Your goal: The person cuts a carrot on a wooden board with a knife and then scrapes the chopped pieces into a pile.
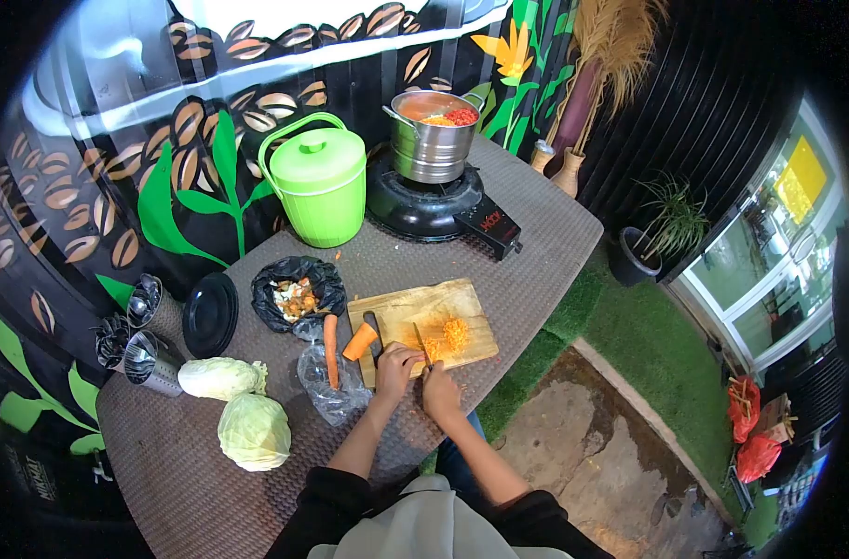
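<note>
On the wooden cutting board (480, 347), my right hand (440, 391) grips a knife (421, 337) by its handle, with the blade pointing away from me. Just left of the blade, my left hand (398, 365) rests on the board with bent, closed fingers; whatever they hold is hidden. Finely chopped carrot (455, 334) lies in a small heap right of the blade. A cut carrot piece (359, 342) sits at the board's left edge, beside a black-handled utensil (373, 334). Farther left, a whole carrot (331, 349) lies on a clear plastic bag (339, 396).
A black bag (326, 279) holds peelings. Behind stand a green lidded bucket (324, 200) and a portable stove (424, 207) carrying a steel pot (434, 149). Two cabbages, a round one (254, 433) and a long one (217, 377), black plates (210, 315) and utensil cups (152, 363) are at left.
</note>
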A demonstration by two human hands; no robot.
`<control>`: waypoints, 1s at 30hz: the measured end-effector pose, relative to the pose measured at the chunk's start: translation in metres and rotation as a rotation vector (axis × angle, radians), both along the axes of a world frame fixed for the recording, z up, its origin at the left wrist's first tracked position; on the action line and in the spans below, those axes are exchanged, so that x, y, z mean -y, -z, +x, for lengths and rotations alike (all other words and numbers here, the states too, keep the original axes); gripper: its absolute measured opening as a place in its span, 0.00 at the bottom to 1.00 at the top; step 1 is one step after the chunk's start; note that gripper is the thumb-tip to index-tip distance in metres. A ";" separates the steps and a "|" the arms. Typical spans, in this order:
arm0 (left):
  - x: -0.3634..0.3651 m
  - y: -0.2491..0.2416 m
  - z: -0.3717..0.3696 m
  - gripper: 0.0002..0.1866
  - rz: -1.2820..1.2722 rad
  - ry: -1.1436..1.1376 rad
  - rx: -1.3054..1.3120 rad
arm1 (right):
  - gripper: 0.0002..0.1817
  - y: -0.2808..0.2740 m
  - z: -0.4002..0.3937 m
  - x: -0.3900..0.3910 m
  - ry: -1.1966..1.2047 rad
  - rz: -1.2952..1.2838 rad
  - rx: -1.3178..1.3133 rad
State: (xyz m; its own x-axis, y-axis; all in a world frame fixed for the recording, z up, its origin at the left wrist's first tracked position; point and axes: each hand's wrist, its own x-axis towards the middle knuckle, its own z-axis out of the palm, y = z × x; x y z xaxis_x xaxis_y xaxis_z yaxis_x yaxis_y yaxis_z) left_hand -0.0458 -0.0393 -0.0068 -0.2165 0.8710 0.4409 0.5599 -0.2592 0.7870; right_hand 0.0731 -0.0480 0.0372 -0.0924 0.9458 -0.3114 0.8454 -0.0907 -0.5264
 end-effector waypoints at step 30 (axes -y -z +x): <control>-0.003 -0.001 -0.007 0.05 -0.088 0.035 -0.146 | 0.21 0.000 0.013 -0.023 -0.084 0.057 -0.019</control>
